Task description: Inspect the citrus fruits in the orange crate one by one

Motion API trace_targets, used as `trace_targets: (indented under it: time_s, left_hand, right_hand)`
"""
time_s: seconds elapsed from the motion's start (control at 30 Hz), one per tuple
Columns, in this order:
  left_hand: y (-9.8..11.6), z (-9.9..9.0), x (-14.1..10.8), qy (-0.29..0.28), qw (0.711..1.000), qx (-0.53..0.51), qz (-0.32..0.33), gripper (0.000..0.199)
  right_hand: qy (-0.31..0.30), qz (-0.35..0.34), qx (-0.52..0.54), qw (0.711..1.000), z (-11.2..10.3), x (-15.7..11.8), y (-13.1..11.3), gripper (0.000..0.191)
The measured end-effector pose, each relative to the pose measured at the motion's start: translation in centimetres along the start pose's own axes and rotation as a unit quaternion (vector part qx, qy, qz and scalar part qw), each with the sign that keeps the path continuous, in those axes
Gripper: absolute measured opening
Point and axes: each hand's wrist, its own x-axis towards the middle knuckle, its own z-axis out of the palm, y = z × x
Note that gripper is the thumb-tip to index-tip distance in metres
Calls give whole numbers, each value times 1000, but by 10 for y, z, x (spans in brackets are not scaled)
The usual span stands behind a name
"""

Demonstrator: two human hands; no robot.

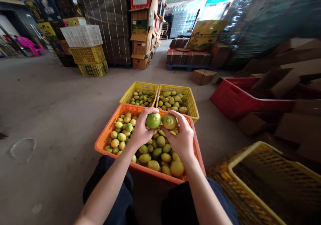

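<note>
My left hand [142,128] is closed round a green lemon [153,120], its end turned up toward me. Beside it, my right hand [181,133] grips a yellow-green lemon [170,121] with a pale stem end showing. The two fruits are held close together over an orange crate [107,134]. Inside that crate lie many loose lemons [157,152], yellower on the left and greener toward the middle. Part of the crate's contents is hidden behind my hands and forearms.
Two yellow crates of fruit, one on the left [127,93] and one on the right [192,103], stand just beyond the orange one. A yellow crate [247,185] is at my right, with a red bin [230,98] behind it. Stacked crates [87,54] and cartons [141,47] stand farther back.
</note>
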Motion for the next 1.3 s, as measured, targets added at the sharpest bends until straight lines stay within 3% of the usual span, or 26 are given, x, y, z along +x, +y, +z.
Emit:
trace_targets:
  time_s: [0.17, 0.4, 0.5, 0.67, 0.77, 0.9, 1.03, 1.17, 1.3]
  left_hand:
    - [-1, 4, -1, 10, 999, -38, -34, 46]
    - [-8, 8, -4, 12, 998, -54, 6, 48]
    - [-13, 6, -5, 6, 999, -24, 23, 45]
    - [-18, 2, -3, 52, 998, -12, 21, 46]
    - [-14, 4, -2, 75, 996, -41, 3, 48]
    - [-4, 7, -1, 96, 992, -64, -44, 44]
    - [0, 1, 1, 60, 993, -72, -78, 49]
    - [-2, -10, 2, -21, 983, -66, -168, 65]
    - [-6, -14, 1, -39, 946, -124, -297, 39]
  right_hand:
    - [-2, 12, 16, 1000, 1, -1, 0, 42]
    - [16, 55, 49, 997, 3, -4, 1, 45]
    - [21, 44, 75, 996, 3, -4, 2, 45]
    - [36, -15, 59, 998, 2, -3, 3, 41]
    - [61, -41, 32, 997, 3, -2, 3, 40]
    - [56, -23, 53, 997, 5, -3, 4, 40]
    - [1, 72, 125, 990, 0, -1, 5, 45]
    - [-67, 223, 209, 950, -8, 5, 6, 47]
    - [-94, 355, 288, 884, -11, 9, 5, 40]
